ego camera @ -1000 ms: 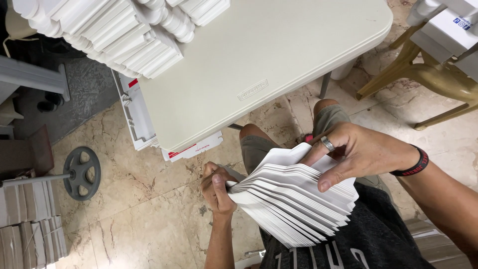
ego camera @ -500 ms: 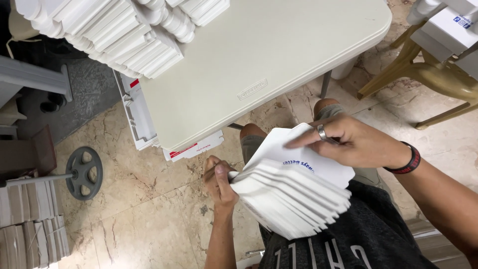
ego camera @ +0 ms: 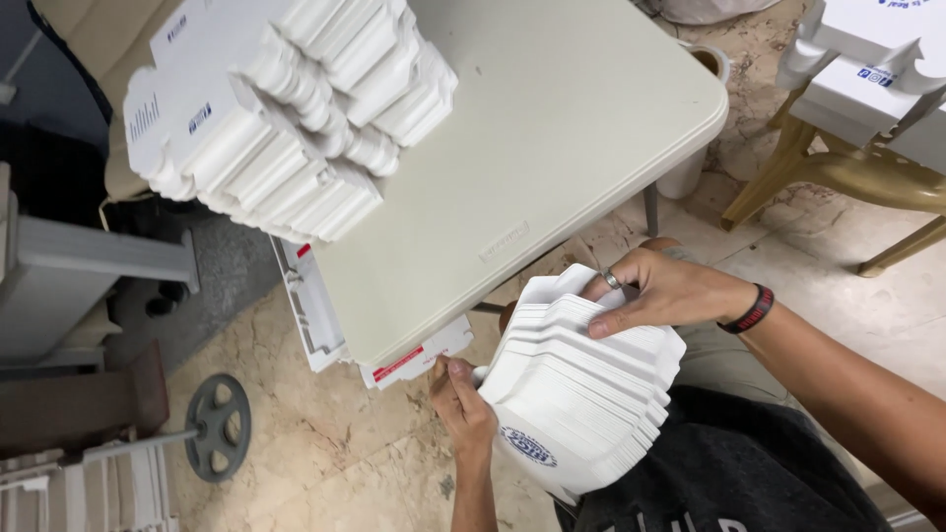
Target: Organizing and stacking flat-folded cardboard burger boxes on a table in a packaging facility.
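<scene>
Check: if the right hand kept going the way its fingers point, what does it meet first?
The right hand points left across the stack of flat white cartons it already touches; beyond that, probably the folding table's near edge, though depth is unclear.

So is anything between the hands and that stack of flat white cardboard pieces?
Nothing visible. The left hand grips the stack of flat white cardboard pieces at its left edge, and the right hand rests directly on its top. The pale folding table beside it has a bare stretch near the corner.
</scene>
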